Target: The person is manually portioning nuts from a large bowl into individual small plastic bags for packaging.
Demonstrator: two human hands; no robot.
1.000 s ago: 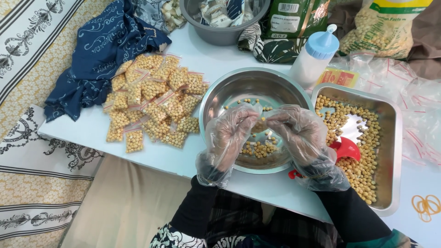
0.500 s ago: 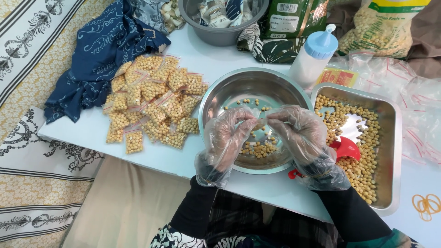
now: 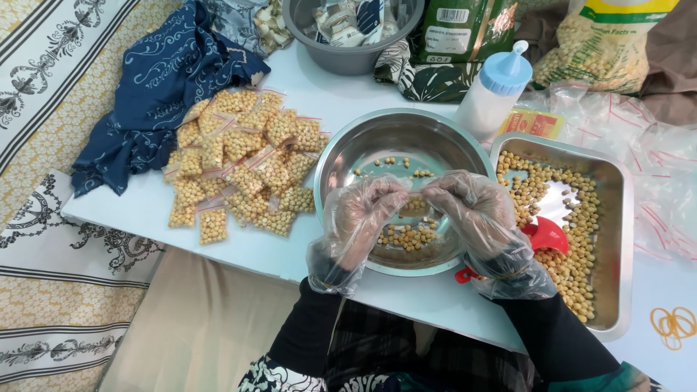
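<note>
Over the steel bowl (image 3: pixel 377 149), the left hand (image 3: pixel 363 218) and right hand (image 3: pixel 472 210), both gloved, pinched one small packet (image 3: pixel 415 203) between curled fingers.

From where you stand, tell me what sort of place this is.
Probably a home set up for hand-packing food, not a factory. A low white table stands on patterned floor mats. On it lie small sealed bags of chickpeas, a steel bowl and a tray of loose chickpeas.

Glossy metal bowl (image 3: pixel 363 145), crinkly plastic gloves (image 3: pixel 363 218)
</note>
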